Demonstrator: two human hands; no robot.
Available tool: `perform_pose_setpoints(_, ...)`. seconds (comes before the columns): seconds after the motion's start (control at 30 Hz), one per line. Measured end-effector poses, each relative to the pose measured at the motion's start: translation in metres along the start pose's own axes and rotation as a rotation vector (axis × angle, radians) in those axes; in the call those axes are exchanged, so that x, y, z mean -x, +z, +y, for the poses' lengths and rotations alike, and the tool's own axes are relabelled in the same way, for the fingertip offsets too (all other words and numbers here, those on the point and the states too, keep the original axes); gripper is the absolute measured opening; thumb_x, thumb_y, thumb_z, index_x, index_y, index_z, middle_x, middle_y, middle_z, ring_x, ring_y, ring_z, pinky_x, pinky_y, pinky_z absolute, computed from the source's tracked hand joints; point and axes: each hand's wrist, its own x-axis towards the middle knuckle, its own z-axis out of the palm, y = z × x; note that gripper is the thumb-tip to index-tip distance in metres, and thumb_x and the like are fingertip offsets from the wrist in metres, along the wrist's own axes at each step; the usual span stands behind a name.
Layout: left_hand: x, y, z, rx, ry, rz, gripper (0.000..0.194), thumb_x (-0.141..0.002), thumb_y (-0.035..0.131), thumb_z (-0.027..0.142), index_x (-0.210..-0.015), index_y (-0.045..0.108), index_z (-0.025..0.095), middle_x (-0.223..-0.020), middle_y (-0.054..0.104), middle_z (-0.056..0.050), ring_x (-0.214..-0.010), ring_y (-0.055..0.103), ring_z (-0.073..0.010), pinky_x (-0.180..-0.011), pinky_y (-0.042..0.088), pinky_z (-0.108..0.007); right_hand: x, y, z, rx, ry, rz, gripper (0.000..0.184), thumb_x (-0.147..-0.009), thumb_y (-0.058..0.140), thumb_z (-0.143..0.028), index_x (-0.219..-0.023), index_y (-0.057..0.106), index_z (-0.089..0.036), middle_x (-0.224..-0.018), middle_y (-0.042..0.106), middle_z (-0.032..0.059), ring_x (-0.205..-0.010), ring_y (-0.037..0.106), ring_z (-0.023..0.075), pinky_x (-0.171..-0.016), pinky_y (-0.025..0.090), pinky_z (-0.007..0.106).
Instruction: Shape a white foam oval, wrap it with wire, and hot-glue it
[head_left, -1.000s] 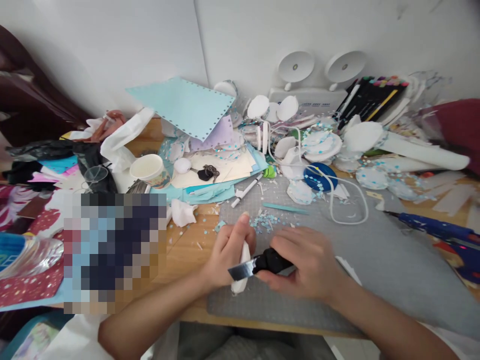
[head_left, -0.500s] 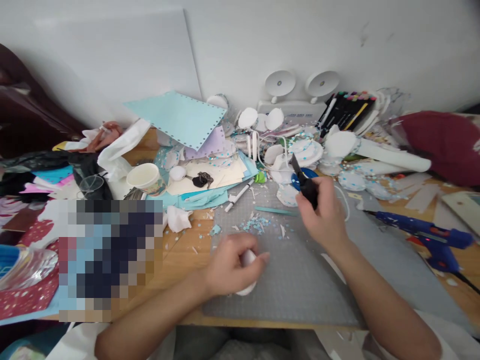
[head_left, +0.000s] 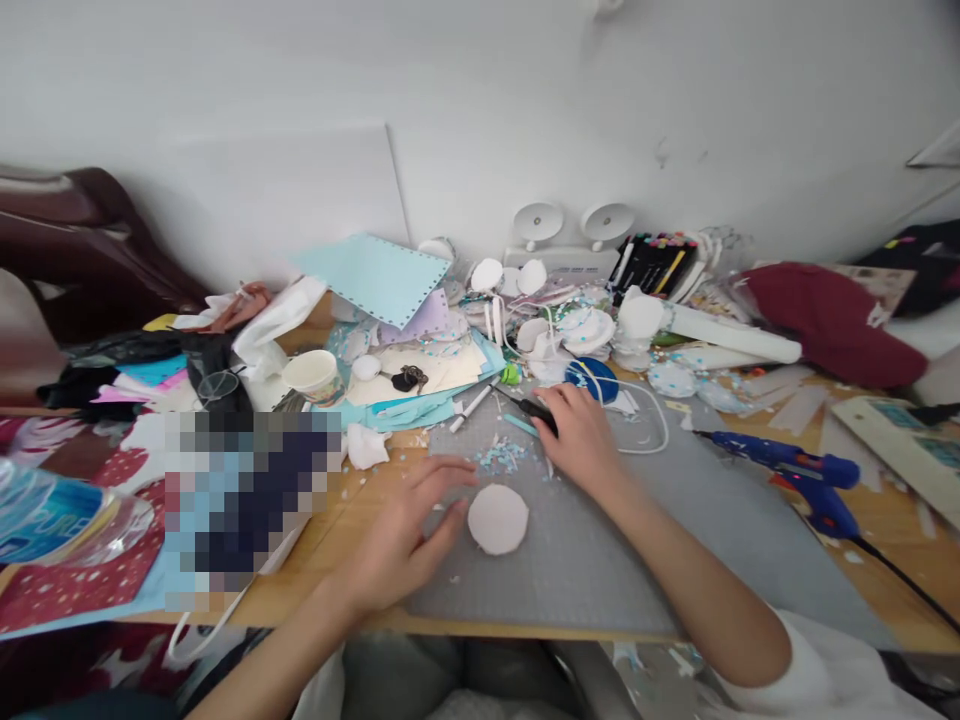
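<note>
On the near left part of the gray cutting mat (head_left: 592, 560) lies a plain white disc (head_left: 499, 520), flat and roughly round with a slightly faceted edge, perhaps foam. At the mat's left edge the left hand (head_left: 409, 530) spreads its fingers wide; toward its far edge the right hand's (head_left: 581, 435) fingers hold a black utility knife (head_left: 538, 412).

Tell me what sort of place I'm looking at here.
Most likely a craft workspace, though whether it's a home or a studio isn't clear. The gridded gray cutting mat, the black-handled knife on it and the blue glue gun off to the right point that way.
</note>
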Motion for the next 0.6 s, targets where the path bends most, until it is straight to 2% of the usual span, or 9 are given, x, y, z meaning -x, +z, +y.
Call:
perform_pose_setpoints(0.1, 0.010, -0.014, -0.011, -0.161, -0.043, 0.158, 0.020, -0.090, 0.041, 0.014, -0.103, 0.056, 0.020, -0.104, 0.062, -0.008, -0.101, 0.057, -0.0196, -0.088, 0.045, -0.032, 0.001, -0.002, 0.001, -0.020, 0.014, 0.035, 0.028, -0.083, 0.051, -0.017, -0.110, 0.059, -0.016, -0.100, 0.059, 0.0132, -0.094, 0.053, 0.0288, -0.079, 0.042, 0.041)
perform_pose_setpoints(0.17, 0.011, -0.025, -0.019, -0.311, -0.119, 0.215, 0.019, -0.090, 0.040, 0.015, -0.101, 0.055, 0.019, -0.097, 0.062, -0.007, -0.089, 0.060, -0.0183, -0.079, 0.047, -0.029, 0.001, -0.004, 0.000, -0.037, 0.021, 0.062, 0.027, -0.083, 0.050, -0.016, -0.108, 0.059, -0.015, -0.099, 0.059, 0.0132, -0.094, 0.053, 0.0289, -0.079, 0.042, 0.041)
perform_pose_setpoints(0.23, 0.012, -0.034, -0.025, -0.507, -0.193, 0.177, 0.020, -0.090, 0.039, 0.016, -0.101, 0.056, 0.018, -0.095, 0.063, -0.008, -0.084, 0.061, -0.0183, -0.075, 0.048, -0.029, 0.002, -0.006, -0.002, -0.058, 0.024, 0.090, 0.025, -0.083, 0.049, -0.016, -0.106, 0.060, -0.015, -0.098, 0.059, 0.0133, -0.095, 0.053, 0.0288, -0.080, 0.042, 0.040)
perform_pose_setpoints(0.3, 0.013, -0.037, -0.030, -0.667, -0.246, 0.111, 0.021, -0.089, 0.039, 0.015, -0.099, 0.057, 0.016, -0.096, 0.063, -0.010, -0.086, 0.060, -0.0207, -0.078, 0.048, -0.032, 0.004, -0.008, -0.003, -0.082, 0.021, 0.114, 0.024, -0.082, 0.048, -0.015, -0.104, 0.060, -0.014, -0.097, 0.059, 0.0127, -0.095, 0.054, 0.0282, -0.080, 0.042, 0.040)
perform_pose_setpoints(0.43, 0.016, -0.027, -0.037, -0.810, -0.324, 0.029, 0.024, -0.084, 0.039, 0.004, -0.093, 0.060, 0.013, -0.094, 0.063, -0.014, -0.088, 0.059, -0.0255, -0.079, 0.046, -0.037, 0.005, -0.009, -0.005, -0.138, -0.002, 0.146, 0.023, -0.082, 0.047, -0.012, -0.099, 0.061, -0.016, -0.094, 0.060, 0.0109, -0.094, 0.055, 0.0269, -0.081, 0.043, 0.039)
perform_pose_setpoints(0.6, 0.015, -0.016, -0.033, -0.932, -0.422, -0.062, 0.032, -0.081, 0.034, -0.004, -0.093, 0.059, 0.011, -0.096, 0.061, -0.014, -0.084, 0.059, -0.0238, -0.073, 0.047, -0.033, 0.006, -0.004, -0.004, -0.198, -0.032, 0.163, 0.021, -0.081, 0.049, -0.012, -0.097, 0.061, -0.017, -0.091, 0.060, 0.0098, -0.091, 0.056, 0.0262, -0.081, 0.043, 0.039)
